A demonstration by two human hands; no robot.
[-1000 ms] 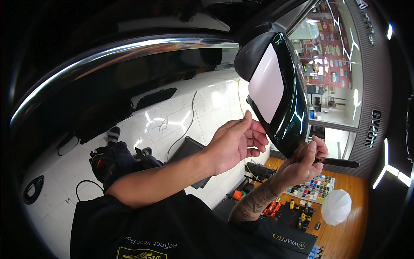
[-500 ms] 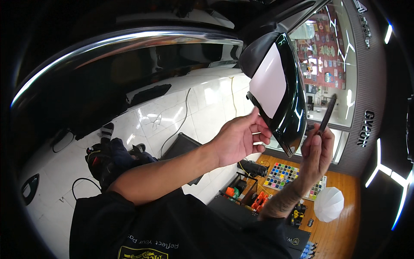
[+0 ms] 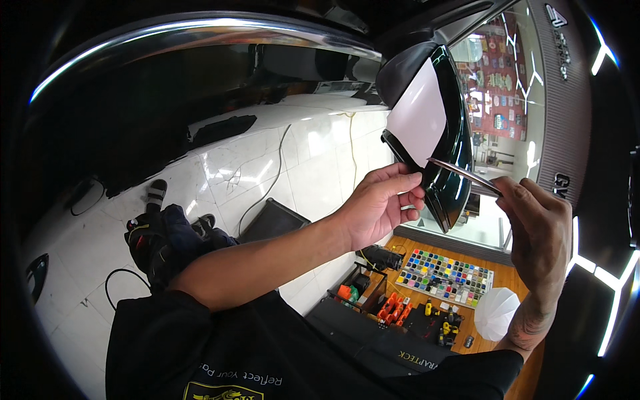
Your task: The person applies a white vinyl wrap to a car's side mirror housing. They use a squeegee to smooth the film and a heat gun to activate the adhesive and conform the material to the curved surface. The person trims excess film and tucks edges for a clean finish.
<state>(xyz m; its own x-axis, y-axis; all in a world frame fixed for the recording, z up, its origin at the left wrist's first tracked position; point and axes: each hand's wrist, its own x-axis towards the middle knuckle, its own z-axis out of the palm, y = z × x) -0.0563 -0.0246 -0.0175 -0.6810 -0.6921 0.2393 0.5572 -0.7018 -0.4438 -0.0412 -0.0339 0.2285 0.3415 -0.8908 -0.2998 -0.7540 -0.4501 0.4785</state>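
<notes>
A car's side mirror (image 3: 455,150) juts out in the upper middle, with a glossy dark shell and a smooth pale pinkish panel (image 3: 420,110). A dark glossy strip (image 3: 399,148) runs along the panel's lower edge. My left hand (image 3: 383,203) is closed by the strip's lower end, thumb and fingertips pinching it; whether it is loose film or part of the shell I cannot tell. In my right hand (image 3: 537,230) is a slim, dark, pen-like tool (image 3: 467,177), held near its rear end. Its tip lies at the panel's lower corner, just above my left fingertips.
A dark car door (image 3: 167,100) with a chrome trim (image 3: 200,25) fills the upper left. Cables (image 3: 283,153) and a dark box (image 3: 273,220) lie on the white tiled floor. Lower right are a colour swatch board (image 3: 447,277), orange tools (image 3: 393,308) and a white umbrella (image 3: 497,313).
My right hand has moved right and turned, swinging the tool from pointing up and away to pointing left at the panel's corner. My left thumb has shifted onto the strip's lower end.
</notes>
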